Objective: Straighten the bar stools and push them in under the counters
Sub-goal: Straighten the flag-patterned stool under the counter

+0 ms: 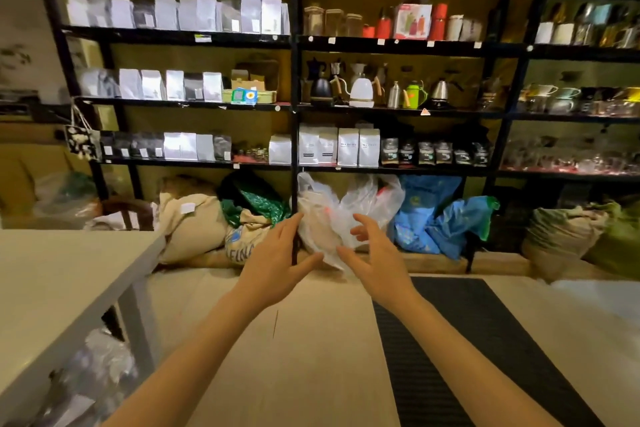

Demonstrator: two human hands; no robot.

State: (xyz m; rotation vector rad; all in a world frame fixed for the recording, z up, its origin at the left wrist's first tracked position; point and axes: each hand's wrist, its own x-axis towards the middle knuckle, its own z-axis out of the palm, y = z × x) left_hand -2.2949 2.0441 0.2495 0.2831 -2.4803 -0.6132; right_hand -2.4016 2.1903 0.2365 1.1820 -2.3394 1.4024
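No bar stool shows clearly; only a dark wooden chair back peeks up behind the white counter at the left. My left hand and my right hand are stretched out in front of me at mid-frame, fingers spread, palms turned toward each other, a small gap between them. Neither hand holds anything. Behind them lies a clear plastic bag on the low ledge.
A tall black shelf unit with coffee bags, kettles and jars fills the far wall. Burlap sacks, blue bags and more sacks line its base. A black ribbed floor mat lies at the right on the light floor.
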